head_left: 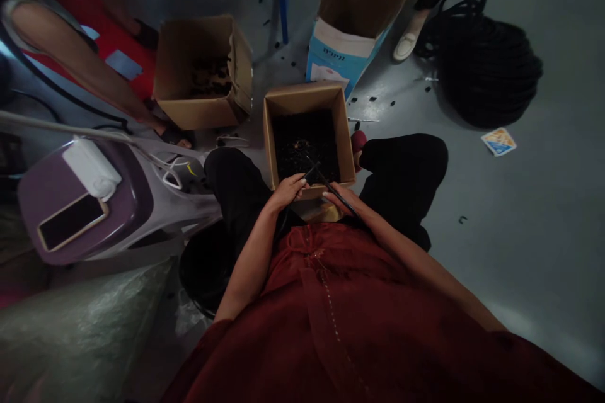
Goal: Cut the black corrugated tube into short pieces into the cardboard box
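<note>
I sit with a small open cardboard box [273, 138] between my knees; it holds a heap of small black pieces. My left hand [287, 191] rests at the box's near rim with fingers curled, pinching one end of a thin black cable [326, 184]. My right hand [338, 196] is just right of it, fingers closed round the same cable, which runs back along my right forearm. Both hands nearly touch over the rim.
A second cardboard box [174, 63] stands to the left, with another person's arm [70, 56] reaching beside it. A blue-and-white carton [340, 50] stands behind. A big coil of black cable [486, 69] lies right. A phone [70, 220] sits on a purple stool.
</note>
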`<state>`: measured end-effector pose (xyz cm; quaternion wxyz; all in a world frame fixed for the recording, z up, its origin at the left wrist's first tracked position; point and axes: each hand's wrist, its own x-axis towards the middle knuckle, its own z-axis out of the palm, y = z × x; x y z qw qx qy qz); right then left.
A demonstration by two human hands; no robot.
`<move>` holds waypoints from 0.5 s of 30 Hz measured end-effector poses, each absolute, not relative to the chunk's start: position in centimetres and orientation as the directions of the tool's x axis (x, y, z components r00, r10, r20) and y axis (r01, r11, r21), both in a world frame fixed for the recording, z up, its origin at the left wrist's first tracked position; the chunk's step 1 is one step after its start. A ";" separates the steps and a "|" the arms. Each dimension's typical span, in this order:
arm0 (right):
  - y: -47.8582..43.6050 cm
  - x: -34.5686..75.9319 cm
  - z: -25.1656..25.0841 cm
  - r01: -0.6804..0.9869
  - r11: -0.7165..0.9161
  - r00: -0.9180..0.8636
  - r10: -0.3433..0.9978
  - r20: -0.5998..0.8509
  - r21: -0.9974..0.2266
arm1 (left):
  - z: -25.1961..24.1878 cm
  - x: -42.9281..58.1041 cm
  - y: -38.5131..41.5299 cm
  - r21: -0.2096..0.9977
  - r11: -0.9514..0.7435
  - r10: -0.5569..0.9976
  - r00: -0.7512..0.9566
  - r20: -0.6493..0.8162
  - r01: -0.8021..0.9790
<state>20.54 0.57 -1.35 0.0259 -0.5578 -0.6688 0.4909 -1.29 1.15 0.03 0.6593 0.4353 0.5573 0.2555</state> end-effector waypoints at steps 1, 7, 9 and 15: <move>0.5 20.5 -1.4 0.735 -0.092 -0.368 0.778 -0.509 -0.671 | -0.1 -1.3 1.2 0.865 0.479 0.825 0.257 -0.502 0.152; 0.3 20.4 -1.7 0.766 -0.037 -0.363 0.800 -0.478 -0.642 | -1.1 -1.4 1.2 0.864 0.483 0.825 0.257 -0.503 0.143; 0.2 20.3 -1.9 0.786 -0.028 -0.350 0.804 -0.480 -0.618 | -1.2 -1.4 1.2 0.859 0.493 0.822 0.249 -0.512 0.141; 0.3 20.0 -2.6 0.819 -0.010 -0.328 0.812 -0.483 -0.574 | -0.9 -1.1 1.3 0.849 0.506 0.823 0.209 -0.528 0.153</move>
